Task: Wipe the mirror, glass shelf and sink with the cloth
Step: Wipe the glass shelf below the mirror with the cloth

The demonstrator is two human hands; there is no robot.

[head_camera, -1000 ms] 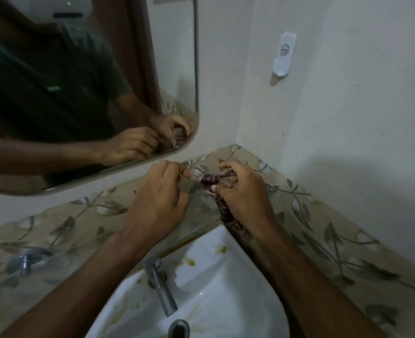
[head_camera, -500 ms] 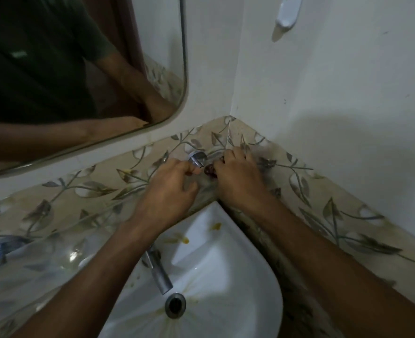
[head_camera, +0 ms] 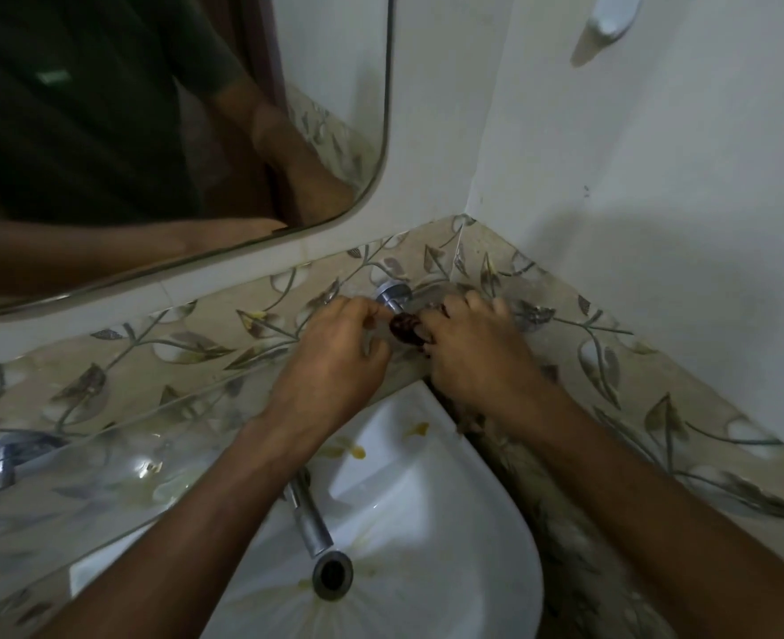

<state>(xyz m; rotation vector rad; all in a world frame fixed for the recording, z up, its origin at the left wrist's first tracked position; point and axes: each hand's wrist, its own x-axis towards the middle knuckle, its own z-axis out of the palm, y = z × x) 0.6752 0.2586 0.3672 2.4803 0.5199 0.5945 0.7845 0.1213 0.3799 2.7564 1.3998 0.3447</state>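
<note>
Metal tap [head_camera: 309, 523]; wall hook [head_camera: 613, 16] (white)

We are working our hands, left [head_camera: 334, 357] and right [head_camera: 477, 357], into the tight wall corner, where the chrome shelf bracket [head_camera: 392, 295] is blocking the gap between them. The glass shelf [head_camera: 104, 458] is crowding the left side, and the tap [head_camera: 309, 518] is jutting over the sink [head_camera: 450, 537], whose right half is lying open.

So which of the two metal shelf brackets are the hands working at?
The right-hand bracket by the corner, beside the cloth; the other sits far left.
</note>
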